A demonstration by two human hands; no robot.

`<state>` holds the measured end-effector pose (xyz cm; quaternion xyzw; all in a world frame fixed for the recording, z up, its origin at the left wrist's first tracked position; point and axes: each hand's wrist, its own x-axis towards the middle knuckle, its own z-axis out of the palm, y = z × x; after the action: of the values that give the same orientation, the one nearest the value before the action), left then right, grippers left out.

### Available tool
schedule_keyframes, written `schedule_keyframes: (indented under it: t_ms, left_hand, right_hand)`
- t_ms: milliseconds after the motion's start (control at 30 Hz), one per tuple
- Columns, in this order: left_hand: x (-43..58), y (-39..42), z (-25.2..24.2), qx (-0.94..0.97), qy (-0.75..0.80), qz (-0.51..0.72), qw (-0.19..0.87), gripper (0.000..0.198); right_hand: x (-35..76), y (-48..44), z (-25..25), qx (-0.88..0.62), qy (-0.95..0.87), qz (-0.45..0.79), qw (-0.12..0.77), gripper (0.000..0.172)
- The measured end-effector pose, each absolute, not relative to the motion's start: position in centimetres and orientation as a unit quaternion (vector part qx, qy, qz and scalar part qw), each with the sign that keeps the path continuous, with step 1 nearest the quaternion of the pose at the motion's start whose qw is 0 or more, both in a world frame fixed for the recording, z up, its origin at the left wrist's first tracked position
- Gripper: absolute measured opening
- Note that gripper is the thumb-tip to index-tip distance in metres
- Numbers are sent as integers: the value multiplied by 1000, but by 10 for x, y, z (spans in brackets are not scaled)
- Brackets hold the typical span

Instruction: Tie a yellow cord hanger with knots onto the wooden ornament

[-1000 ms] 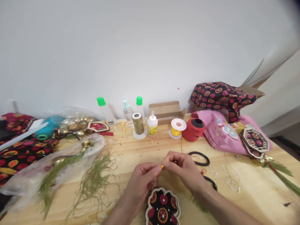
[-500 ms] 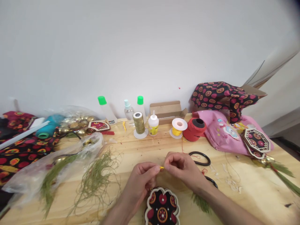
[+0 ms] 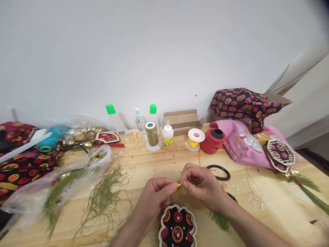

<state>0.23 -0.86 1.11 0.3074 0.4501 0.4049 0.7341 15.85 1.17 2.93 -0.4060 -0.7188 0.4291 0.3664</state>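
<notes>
Between my two hands, at the fingertips, is a short bit of yellow cord (image 3: pixel 179 185). My left hand (image 3: pixel 156 195) pinches it from the left with thumb and forefinger. From the right, my right hand (image 3: pixel 202 187) pinches its other side, fingers curled. Just below lies a scalloped ornament (image 3: pixel 178 226) with a pale wooden rim and dark patterned fabric set with small beads. Black-handled scissors (image 3: pixel 220 178) lie partly hidden behind my right forearm, and a green tassel (image 3: pixel 220 222) shows beneath it.
Loose green threads (image 3: pixel 105 195) and a plastic bag (image 3: pixel 74 175) lie to the left. Along the back stand a green thread spool (image 3: pixel 152 133), glue bottle (image 3: pixel 168 135), yellow cord spool (image 3: pixel 195 139) and red spool (image 3: pixel 212 141). A pink pouch (image 3: pixel 239 151) lies right.
The fingertips of my right hand have drawn slightly away from the left, and a little more yellow cord shows between them. The whole view has shifted very slightly.
</notes>
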Motion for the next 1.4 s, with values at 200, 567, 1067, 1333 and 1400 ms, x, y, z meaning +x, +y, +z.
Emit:
schedule_keyframes:
  t_ms: [200, 567, 1067, 1333, 1400]
  left_hand:
    - [5, -7, 13, 239, 414, 434, 764, 15]
    - [5, -9, 9, 193, 348, 443, 803, 10]
    - [5, -10, 10, 155, 344, 452, 808, 13]
    - [6, -10, 14, 211, 403, 445, 772, 20]
    - [7, -11, 15, 218, 413, 443, 765, 19]
  right_hand:
    - [154, 11, 26, -394, -599, 593, 367, 16]
    - [148, 7, 18, -374, -436, 727, 376, 22]
    - [144, 8, 13, -377, -419, 732, 384, 22]
    - [149, 9, 23, -400, -544, 630, 383, 23]
    - [150, 8, 23, -392, -557, 616, 396, 20]
